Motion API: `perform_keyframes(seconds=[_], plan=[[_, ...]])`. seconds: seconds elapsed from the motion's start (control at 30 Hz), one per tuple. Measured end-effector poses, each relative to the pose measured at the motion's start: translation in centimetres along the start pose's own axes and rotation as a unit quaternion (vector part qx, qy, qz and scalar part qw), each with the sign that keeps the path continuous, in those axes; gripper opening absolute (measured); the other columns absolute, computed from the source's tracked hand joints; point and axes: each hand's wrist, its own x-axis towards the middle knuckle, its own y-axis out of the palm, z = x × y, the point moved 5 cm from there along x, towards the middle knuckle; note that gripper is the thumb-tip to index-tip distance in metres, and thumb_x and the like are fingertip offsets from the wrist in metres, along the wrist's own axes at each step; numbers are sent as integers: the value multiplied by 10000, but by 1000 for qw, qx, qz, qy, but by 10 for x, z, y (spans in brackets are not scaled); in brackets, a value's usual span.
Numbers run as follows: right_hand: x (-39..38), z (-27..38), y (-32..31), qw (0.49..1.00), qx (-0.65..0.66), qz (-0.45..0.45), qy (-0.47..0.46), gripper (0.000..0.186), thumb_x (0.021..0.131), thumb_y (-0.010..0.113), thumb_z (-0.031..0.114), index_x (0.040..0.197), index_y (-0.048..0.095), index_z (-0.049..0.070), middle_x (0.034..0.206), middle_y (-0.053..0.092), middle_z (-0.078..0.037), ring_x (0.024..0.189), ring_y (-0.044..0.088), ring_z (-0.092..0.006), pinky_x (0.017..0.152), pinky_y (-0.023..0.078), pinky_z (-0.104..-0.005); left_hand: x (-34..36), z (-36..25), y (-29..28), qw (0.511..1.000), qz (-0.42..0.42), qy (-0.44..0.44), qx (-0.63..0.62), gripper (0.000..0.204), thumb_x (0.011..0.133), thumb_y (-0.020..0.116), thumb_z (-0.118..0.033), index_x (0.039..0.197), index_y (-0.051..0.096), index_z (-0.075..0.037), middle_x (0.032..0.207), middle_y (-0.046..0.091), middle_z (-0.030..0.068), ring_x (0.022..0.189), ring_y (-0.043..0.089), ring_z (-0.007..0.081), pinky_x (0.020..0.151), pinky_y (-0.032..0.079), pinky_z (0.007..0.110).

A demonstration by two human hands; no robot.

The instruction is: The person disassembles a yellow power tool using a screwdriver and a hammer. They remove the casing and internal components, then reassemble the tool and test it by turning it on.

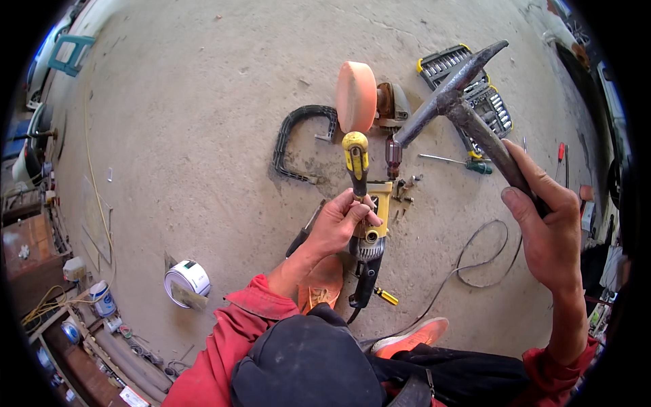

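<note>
My left hand (338, 222) is closed around the lower part of a screwdriver (357, 157) with a yellow and black handle. The screwdriver stands handle-up over the yellow and black body of a corded power tool (369, 261), which lies on the floor by my shoes; its tip is hidden by my fingers. My right hand (548, 220) grips the handle of a hammer (468, 112) with a long, pointed head, held up to the right. Beneath the hammer's head on the floor is a screwdriver with a dark red handle (393, 152). Loose small parts (405, 191) lie beside the tool body.
An orange round foam pad (357, 98) on a metal head and a black D-shaped handle (283, 139) lie ahead. An opened socket set (498, 112), a green-handled screwdriver (479, 167) and a cord (468, 266) are at right. A white roll-like container (184, 285) sits at left.
</note>
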Motion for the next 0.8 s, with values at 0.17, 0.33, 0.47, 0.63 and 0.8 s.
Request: perform_keyframes(seconds=[0.17,0.33,0.47,0.63,0.8], plan=[[-4,-4,5,1000,0,9,13,544,846,672,-79,1380,622,11,1004,739,-114,851,610,-87,813,498,-246,-5,-1,6,1000,5,0,-2,115,1087,501,-114,1112,568,-23,891,712,49,914,702,116,840,548,277],[-4,8,4,1000,-16,23,-2,548,842,679,-76,1379,626,20,924,719,-96,779,586,-87,748,490,-245,-9,2,11,998,51,14,31,106,1067,501,-66,1102,597,-39,933,710,46,1005,706,163,945,546,355],[1,20,-9,996,-71,13,-50,558,868,659,-62,1412,614,49,931,706,-79,776,598,-93,754,490,-240,-13,-1,15,995,77,24,67,124,1062,492,-46,1104,607,-29,939,710,49,1010,703,163,957,540,353],[-1,23,-33,987,-108,-105,-49,493,968,627,15,1456,576,72,880,668,-17,703,575,-95,640,463,-226,-11,-3,18,989,99,53,100,118,1055,498,-33,1105,603,-17,944,712,52,1012,705,166,959,535,343],[-10,27,-13,979,-176,65,-78,564,859,671,-85,1402,619,57,904,702,-84,751,619,-158,714,504,-281,-12,-3,19,990,94,32,100,111,1051,510,-39,1084,612,-11,933,710,51,982,697,154,925,531,326]])
